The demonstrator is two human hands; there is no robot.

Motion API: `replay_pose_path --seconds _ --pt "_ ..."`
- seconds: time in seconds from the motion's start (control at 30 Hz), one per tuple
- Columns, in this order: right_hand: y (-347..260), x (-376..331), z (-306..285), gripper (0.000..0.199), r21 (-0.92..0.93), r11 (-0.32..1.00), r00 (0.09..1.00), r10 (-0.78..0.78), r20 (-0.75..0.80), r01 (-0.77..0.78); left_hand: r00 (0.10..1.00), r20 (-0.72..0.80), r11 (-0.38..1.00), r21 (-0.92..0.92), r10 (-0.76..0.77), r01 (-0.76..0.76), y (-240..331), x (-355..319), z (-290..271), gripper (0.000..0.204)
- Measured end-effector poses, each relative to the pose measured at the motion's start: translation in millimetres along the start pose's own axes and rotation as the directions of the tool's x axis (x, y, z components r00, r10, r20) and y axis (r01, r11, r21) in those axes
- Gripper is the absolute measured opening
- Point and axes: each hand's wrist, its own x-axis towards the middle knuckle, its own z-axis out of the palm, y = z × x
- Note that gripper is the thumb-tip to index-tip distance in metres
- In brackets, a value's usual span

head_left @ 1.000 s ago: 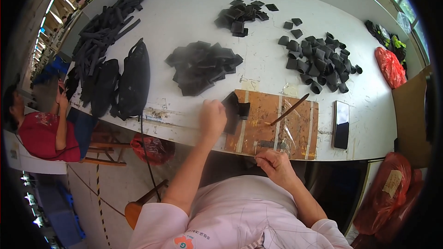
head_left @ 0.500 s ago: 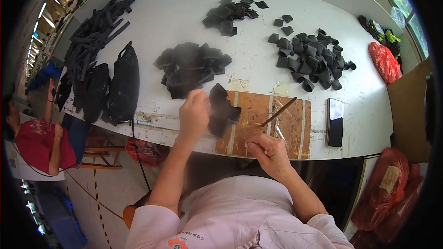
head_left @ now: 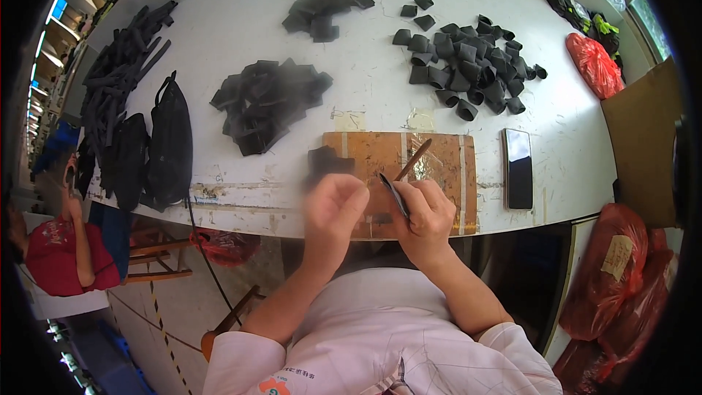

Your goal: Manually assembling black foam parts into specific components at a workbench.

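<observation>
Left hand (head_left: 333, 201) pinches one black piece (head_left: 327, 161); right hand (head_left: 424, 212) grips a thin tool (head_left: 393, 194). Folded pile (head_left: 468, 66) big; flat pile (head_left: 267, 102) remains.

Your view is bright with even daylight; the left hand (head_left: 333, 205) blurs beside the sharp wooden board (head_left: 439, 168), and edges bend darkly.
</observation>
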Motion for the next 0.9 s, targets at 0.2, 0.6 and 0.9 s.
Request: replay_pose_path --seconds 0.2,0.6,0.9 --pt "2.4 -1.2 -4.0 0.037 -0.127 0.979 0.987 -0.159 0.036 0.162 0.859 0.295 0.759 -0.407 -0.417 0.508 -0.5 6.8 2.9 0.015" --pt "-6.0 7.8 -23.1 0.044 0.150 0.978 0.957 0.098 0.272 -0.143 0.919 0.186 0.890 -0.242 -0.349 0.387 -9.0 5.6 4.4 0.006" --pt "-5.3 0.9 -20.7 0.017 0.204 0.955 0.971 0.185 0.154 -0.214 0.936 0.096 0.833 0.433 0.338 -0.345 -12.6 -11.4 25.2 0.010"
